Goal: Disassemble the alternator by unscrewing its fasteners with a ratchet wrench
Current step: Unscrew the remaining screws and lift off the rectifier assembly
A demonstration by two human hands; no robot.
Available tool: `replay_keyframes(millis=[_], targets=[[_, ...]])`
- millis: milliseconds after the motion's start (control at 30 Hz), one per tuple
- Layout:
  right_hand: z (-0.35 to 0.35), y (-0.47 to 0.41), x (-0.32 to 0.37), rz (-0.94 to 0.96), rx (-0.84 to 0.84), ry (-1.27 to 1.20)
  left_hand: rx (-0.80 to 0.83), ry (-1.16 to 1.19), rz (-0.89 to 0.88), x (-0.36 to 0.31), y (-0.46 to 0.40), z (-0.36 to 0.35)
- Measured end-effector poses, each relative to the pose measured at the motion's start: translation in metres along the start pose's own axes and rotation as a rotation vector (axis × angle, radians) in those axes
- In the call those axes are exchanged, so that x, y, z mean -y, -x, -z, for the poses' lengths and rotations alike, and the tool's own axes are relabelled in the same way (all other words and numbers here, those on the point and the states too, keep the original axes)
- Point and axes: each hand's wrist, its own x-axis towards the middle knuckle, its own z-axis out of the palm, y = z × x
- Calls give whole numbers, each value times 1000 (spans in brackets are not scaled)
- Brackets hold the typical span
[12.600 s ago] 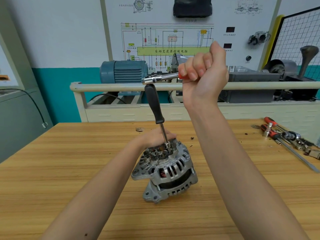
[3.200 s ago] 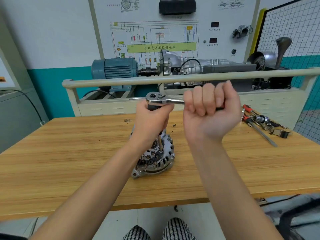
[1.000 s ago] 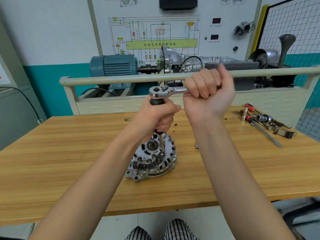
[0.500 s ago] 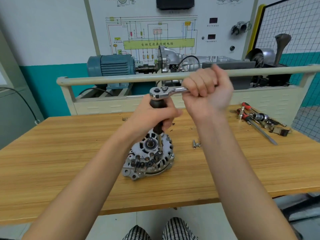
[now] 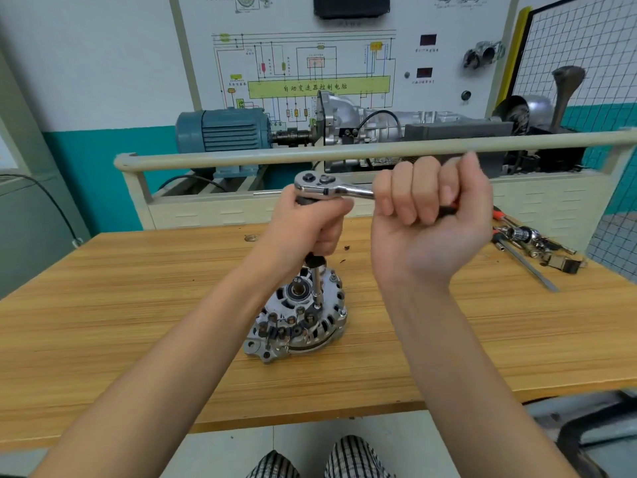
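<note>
The alternator (image 5: 299,319) sits on the table (image 5: 138,305). Directly above it, the left hand (image 5: 310,225) grips the upright driver (image 5: 315,270) to keep its tip seated on a fastener, while the right hand (image 5: 427,215) clasps the ratchet wrench (image 5: 331,188) handle for leverage.

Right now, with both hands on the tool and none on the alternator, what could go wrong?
1. The silver finned alternator sits unclamped on the wooden table; torque may spin or tip it.
2. The long black-handled extension stands slightly tilted, so its socket could slip off the fastener.
3. The right hand swinging the chrome ratchet wrench could strike the beige rail close behind.
</note>
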Motion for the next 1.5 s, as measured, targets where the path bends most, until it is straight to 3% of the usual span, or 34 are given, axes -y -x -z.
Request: replay_keyframes(millis=[100,200,267,400,467,567,633,733,933,1033,1100,1233,1333,1433,1500], targets=[[-5,19,-11,294,209,227,-298,-150,-50,1,-1,-13],[-3,15,-9,297,217,228,-380,-194,-84,2,0,-18],[1,1,1,102,127,87,-280,-218,-89,1,2,-11],[17,-40,9,-411,-160,-291,167,-288,-34,-10,2,8],[23,-56,3,-634,-236,-398,276,-256,6,-11,0,6],[24,-66,-3,-761,-234,-407,376,-144,45,-7,-2,-2],[22,-64,-4,-689,-243,-400,342,-86,40,-4,-1,-3],[15,-46,-1,-398,-215,-268,106,-11,-1,-1,-1,2],[-2,16,-11,229,223,153,-452,-159,-105,5,1,-16],[-3,21,-12,316,279,212,-546,-245,-154,6,4,-24],[0,8,-4,162,199,117,-478,-273,-141,5,6,-17],[12,-39,5,-374,-121,-206,70,-286,-85,-7,5,7],[22,-65,-8,-666,-263,-398,327,-176,8,-12,-2,11],[21,-71,-15,-716,-261,-414,391,-61,107,-11,-5,6],[19,-63,-13,-583,-251,-387,247,-66,102,-7,-5,4]])
